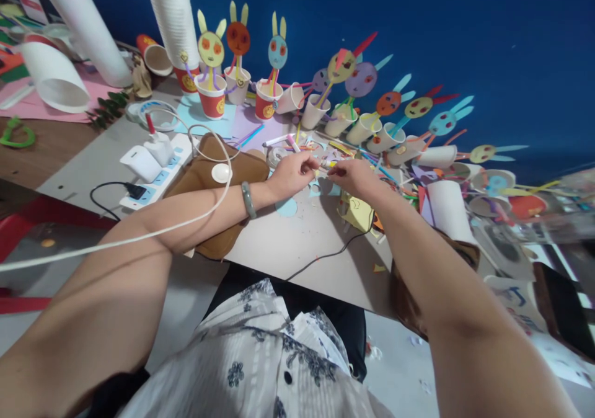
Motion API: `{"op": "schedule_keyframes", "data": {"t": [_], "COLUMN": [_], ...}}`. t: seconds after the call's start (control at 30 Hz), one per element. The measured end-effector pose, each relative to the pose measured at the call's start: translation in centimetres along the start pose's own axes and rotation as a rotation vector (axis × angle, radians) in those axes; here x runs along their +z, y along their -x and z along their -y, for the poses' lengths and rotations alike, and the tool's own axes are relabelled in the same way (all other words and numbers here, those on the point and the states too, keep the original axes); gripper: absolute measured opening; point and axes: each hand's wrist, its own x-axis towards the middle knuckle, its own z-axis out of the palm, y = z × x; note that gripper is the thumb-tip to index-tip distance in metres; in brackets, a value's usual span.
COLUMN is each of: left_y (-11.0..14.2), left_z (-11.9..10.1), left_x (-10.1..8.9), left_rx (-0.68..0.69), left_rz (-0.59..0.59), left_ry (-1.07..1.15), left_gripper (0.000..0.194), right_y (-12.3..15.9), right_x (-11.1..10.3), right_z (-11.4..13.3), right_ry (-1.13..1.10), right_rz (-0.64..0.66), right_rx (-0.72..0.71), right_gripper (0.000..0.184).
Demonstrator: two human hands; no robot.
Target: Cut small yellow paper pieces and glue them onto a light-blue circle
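My left hand (pixel 292 173) and my right hand (pixel 356 176) meet over the grey table (pixel 297 244), both pinched on a small yellowish pen-like piece (pixel 324 166) held between them. A green bangle (pixel 248 199) sits on my left wrist. Below the hands lie a light blue paper disc (pixel 287 207) and a yellow paper cutout (pixel 357 212). Behind them stands a row of paper cups (pixel 211 97) holding rabbit-faced paper figures (pixel 238 38) on straws.
A tall stack of white cups (pixel 173 15) stands at the back left. A white power strip (pixel 153 167) with plugs and a brown pouch (pixel 218 182) lie under my left forearm. Paper rolls (pixel 446 210), scraps and straws clutter the right side. A black cable (pixel 325 255) crosses the table.
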Motion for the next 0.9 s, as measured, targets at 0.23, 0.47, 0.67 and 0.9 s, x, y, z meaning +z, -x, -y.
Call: {"op": "schedule_keyframes", "data": {"t": [0.23, 0.47, 0.67, 0.9], "left_y": [0.2, 0.3, 0.4, 0.5], "left_z": [0.1, 0.1, -0.2, -0.4], "left_x": [0.0, 0.1, 0.0, -0.2], "left_rx": [-0.071, -0.101, -0.127, -0.123], "left_rz": [0.084, 0.155, 0.206, 0.250], "left_ry": [0.061, 0.143, 0.175, 0.186], "left_gripper": [0.018, 0.023, 0.024, 0.026], "right_y": [5.3, 8.9, 6.5, 14.8], "right_x": [-3.1, -0.7, 1.6, -2.0], "right_z": [1.2, 4.1, 6.4, 2.9], "right_ry": [-0.171, -0.055, 0.131, -0.003], "right_rz": [0.157, 0.149, 0.202, 0.410], "right_rx": [-0.031, -0.068, 0.024, -0.133], "right_gripper": [0.018, 0.025, 0.028, 0.023]}}
